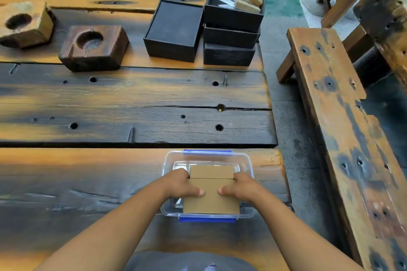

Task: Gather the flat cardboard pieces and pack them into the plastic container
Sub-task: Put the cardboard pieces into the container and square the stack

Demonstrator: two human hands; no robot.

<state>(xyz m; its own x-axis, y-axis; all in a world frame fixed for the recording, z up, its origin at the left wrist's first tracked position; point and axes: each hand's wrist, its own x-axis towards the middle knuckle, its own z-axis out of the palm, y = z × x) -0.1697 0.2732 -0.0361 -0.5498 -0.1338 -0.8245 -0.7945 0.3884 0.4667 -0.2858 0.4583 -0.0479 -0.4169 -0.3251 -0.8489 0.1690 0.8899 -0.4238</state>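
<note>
Gripping the cardboard piece [211,197] on its left side was my left hand [184,185], thumb on top and fingers curled under the edge. It lay flat over the clear plastic container [246,160], which stood at the table's [132,99] near right corner. My right hand [240,186] clasped the card's right side the same way.

Your left hand [184,185] and right hand [240,186] face each other — thumbs pressed flat on top, fingers curled over the outer edges.
</note>
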